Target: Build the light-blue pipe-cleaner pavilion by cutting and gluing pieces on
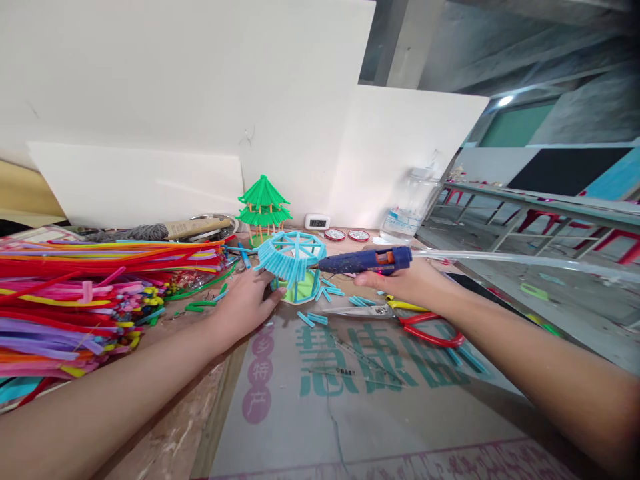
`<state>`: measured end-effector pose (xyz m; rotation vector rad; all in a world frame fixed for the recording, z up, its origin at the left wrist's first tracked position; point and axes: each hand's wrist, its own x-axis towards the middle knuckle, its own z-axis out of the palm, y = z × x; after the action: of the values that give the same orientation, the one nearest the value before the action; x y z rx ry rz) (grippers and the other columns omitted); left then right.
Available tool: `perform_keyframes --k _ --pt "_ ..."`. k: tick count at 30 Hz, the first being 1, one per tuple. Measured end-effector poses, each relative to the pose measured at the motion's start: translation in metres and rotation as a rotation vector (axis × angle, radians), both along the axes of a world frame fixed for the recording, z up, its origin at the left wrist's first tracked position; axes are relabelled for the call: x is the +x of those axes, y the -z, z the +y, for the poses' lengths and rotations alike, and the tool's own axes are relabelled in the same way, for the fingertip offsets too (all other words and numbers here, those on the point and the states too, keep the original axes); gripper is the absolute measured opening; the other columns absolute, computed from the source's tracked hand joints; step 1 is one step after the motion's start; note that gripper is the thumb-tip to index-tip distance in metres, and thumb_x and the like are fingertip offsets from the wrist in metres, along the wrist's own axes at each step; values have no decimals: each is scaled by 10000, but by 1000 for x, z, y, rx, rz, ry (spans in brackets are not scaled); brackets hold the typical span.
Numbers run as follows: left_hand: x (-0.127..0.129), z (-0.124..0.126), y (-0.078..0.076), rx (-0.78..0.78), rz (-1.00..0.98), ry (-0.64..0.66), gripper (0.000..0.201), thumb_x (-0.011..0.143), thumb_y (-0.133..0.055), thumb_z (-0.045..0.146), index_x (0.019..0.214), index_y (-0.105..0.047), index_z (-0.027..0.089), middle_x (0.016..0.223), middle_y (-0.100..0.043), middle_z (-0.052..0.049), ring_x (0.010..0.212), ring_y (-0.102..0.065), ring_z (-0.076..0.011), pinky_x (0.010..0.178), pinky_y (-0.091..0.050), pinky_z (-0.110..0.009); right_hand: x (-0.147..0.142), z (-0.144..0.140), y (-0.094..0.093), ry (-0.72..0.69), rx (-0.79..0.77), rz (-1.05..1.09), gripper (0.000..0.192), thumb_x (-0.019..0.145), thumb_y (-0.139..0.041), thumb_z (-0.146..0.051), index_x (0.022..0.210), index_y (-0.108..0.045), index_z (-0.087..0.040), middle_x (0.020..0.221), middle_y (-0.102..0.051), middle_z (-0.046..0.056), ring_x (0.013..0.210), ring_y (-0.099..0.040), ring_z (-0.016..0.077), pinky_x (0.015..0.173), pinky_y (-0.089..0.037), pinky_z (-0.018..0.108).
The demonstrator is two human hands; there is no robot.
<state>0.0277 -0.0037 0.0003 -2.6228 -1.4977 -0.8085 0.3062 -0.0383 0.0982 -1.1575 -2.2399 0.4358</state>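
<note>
Left hand (253,297): is pinching the left side of a blue model (286,261) at the frame's center, thumb in front, fingertips partly hidden.
Right hand (400,283): is wrapping around a glue gun (361,260) right of center, its nozzle pointing left toward the model; contact is impossible to tell.
Scissors (391,312): are lying below the right hand, near cut blue pieces (314,319).
Green pagoda (263,208): is standing just behind the model, upper center.
Colored stems (75,300): are crowding the desk (167,427) at left.
Bottle (404,208): is standing right of center, beyond the gun.

Tbl (167,433) w/ printed sheet (370,410), pipe cleaners (95,268)
</note>
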Motion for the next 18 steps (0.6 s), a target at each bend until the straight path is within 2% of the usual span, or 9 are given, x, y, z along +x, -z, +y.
perform_keyframes --k 4,10,14,18 --pt "0 0 -1 4 -5 9 251 948 -460 363 946 -612 163 1047 -654 -143 1005 -608 -306 850 -484 -435 -1 -1 -1 17 7 0 386 814 -670 -474 1154 -705 -294 999 -773 -3 923 -721 245 792 -605 354" --pt "0 -2 -2 33 -35 45 243 943 -469 344 1023 -627 177 1053 -669 -124 1030 -610 -300 861 -490 -432 -2 -2 -2 160 29 -30 256 763 -706 -463 934 -751 -277 835 -772 -14 812 -722 250 700 -597 344" --pt "1 -3 -3 34 -39 41 253 942 -474 342 1042 -636 176 1052 -672 -126 1029 -609 -303 859 -490 -434 -2 0 1 253 59 -28 233 736 -728 -462 902 -762 -302 718 -748 -21 783 -718 268 631 -575 330" --pt "1 -2 -2 37 -12 17 260 949 -471 360 1023 -640 177 1020 -671 -124 984 -618 -299 818 -491 -423 -2 2 2 260 46 -33 261 729 -721 -496 889 -759 -294 725 -748 -25 787 -716 268 634 -570 329"
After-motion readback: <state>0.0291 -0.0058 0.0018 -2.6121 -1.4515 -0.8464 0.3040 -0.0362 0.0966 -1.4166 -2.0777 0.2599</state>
